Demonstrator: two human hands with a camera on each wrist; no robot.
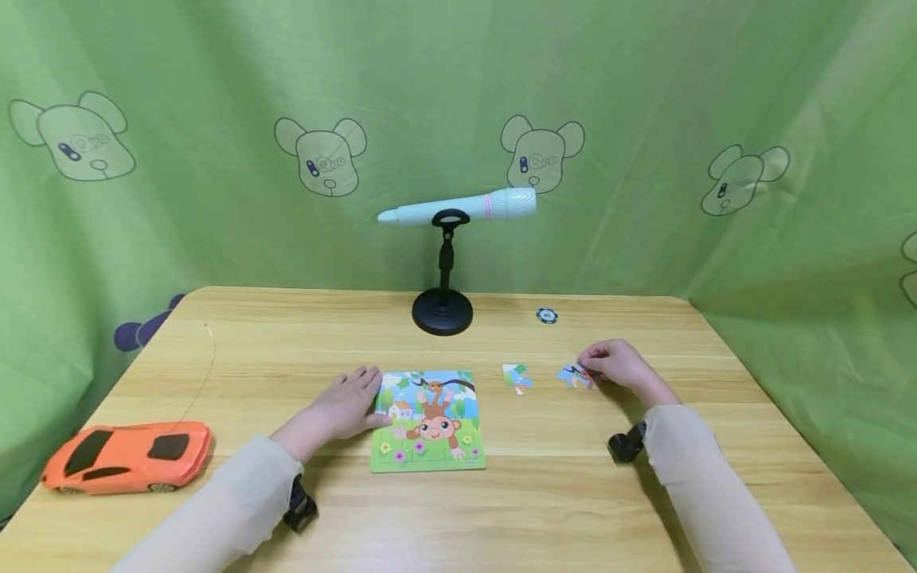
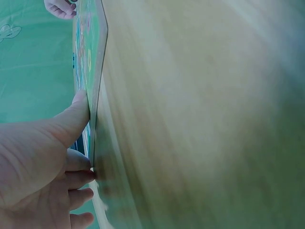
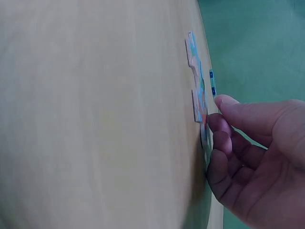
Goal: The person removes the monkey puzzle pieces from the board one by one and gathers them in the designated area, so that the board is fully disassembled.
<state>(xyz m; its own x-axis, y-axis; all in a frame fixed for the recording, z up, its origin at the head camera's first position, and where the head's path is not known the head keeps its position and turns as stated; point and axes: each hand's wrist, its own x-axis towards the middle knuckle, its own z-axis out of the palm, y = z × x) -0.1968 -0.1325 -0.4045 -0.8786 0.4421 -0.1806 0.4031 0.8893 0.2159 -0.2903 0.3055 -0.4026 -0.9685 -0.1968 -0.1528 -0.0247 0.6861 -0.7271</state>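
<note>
In the head view a jigsaw puzzle board with a cartoon monkey lies in front of me. My left hand rests at its left side, fingers stretched out along the edge and thumb on the picture. The left wrist view shows that thumb on the board's face. To the right, my right hand pinches at a puzzle piece with thumb and fingertips, the other fingers curled. One more puzzle piece lies between the board and that hand. Both show edge-on in the right wrist view, low on the table.
A light blue microphone sits on a black stand at the back. Right of it lies a poker chip. An orange toy car stands at the left of the wooden table. Green curtains hang behind.
</note>
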